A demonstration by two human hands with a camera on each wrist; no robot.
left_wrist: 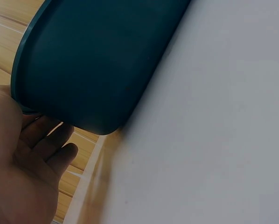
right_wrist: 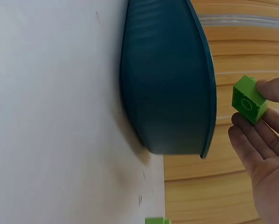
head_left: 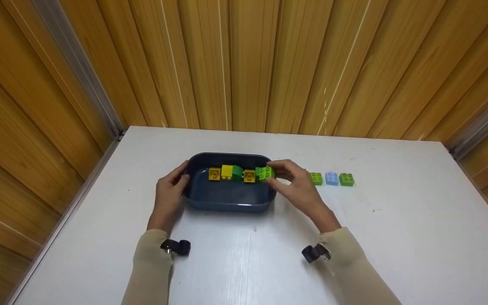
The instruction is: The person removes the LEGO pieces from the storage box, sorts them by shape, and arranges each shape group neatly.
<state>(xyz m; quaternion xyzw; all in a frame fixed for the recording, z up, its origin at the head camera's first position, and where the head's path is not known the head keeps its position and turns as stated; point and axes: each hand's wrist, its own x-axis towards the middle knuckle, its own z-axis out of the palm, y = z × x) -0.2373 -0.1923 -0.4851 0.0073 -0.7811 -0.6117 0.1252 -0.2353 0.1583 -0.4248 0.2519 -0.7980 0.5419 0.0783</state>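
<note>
A dark blue tray (head_left: 227, 199) with raised walls stands on the white table. My left hand (head_left: 170, 189) grips its left end, thumb over the rim and fingers along the outside, as the left wrist view also shows. Between the thumb and fingers of my right hand (head_left: 299, 186) is a light green toy brick (right_wrist: 249, 99), held above the tray's right end. Inside the tray lie a yellow brick (head_left: 214, 174), a second yellow brick (head_left: 227, 172), a green brick (head_left: 237, 172) and another yellow brick (head_left: 249, 176) in a row.
To the right of the tray, a light green brick (head_left: 317, 178), a light blue brick (head_left: 331, 178) and a darker green brick (head_left: 347, 179) stand in a row on the white table (head_left: 235, 254). Behind the table rises a wood-patterned wall (head_left: 248, 63).
</note>
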